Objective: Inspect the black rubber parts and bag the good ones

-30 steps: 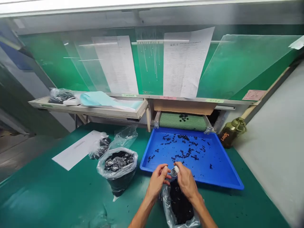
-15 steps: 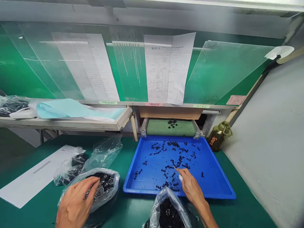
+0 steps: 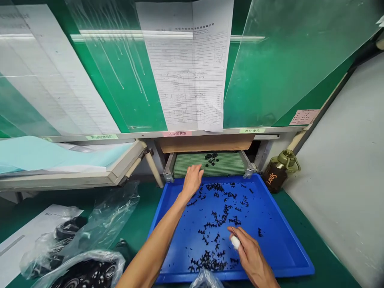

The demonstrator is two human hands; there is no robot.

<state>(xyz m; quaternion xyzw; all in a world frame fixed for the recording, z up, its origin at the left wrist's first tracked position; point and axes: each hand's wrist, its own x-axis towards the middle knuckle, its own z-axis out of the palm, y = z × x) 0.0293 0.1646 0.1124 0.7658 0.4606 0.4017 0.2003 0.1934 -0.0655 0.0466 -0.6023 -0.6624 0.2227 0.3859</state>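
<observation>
Logged at centre of frame: left grip (image 3: 192, 179), extended over the far left part of blue tray (image 3: 279, 248), beside the near edge of green ribbed belt (image 3: 186, 161). Fingers curved; cannot tell whether anything pinched. Just right of the fingertips, apart from them: small cluster of dark round pieces (image 3: 211, 157), lying on the belt.

At lower right of centre: right grip (image 3: 252, 254), over the near part of the tray, white cover (image 3: 235, 242) on one digit. Fingers bent, tips drawn close together; cannot tell whether anything thin between them.

Scattered across the tray floor: small black bits (image 3: 208, 261), densest near the front rim, left of right grip, with further clumps mid-tray and toward the belt.

At lower left, cut by frame edge: open plastic bag (image 3: 118, 262) with shiny black round parts (image 3: 90, 274) inside. Above and left of it: clear bag (image 3: 34, 254) with dark contents, partly over white sheet (image 3: 15, 242) on green surface (image 3: 303, 212). At bottom centre: edge of plastic wrap (image 3: 207, 279). At right: dark bottle (image 3: 276, 174) marked "Sport", upright beside the tray's far right corner.
</observation>
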